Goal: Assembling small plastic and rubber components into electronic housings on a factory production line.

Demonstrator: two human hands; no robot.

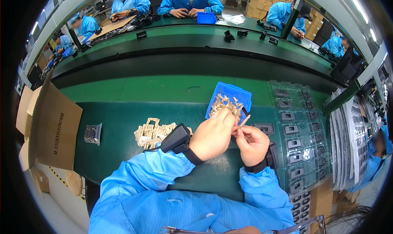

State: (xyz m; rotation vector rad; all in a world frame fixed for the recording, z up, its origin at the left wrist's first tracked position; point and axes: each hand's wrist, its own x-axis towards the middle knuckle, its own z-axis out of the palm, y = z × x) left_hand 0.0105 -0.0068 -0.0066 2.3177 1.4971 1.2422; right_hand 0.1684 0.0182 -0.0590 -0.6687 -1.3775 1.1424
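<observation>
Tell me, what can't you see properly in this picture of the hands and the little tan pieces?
All in the head view:
- Small tan piece: mostly hidden by the fingers of the left hand and right hand; its shape is unclear.
- Blue bin: its near side is covered by the left hand.
- Pile of tan frames: too small to count.
- Clear tray of dark parts: its lower end is cut off by the picture's rim.

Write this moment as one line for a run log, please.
left hand: holds tan strip piece | right hand: pinches same piece | blue bin: tan pieces inside | pile of tan frames: on green bench
</observation>
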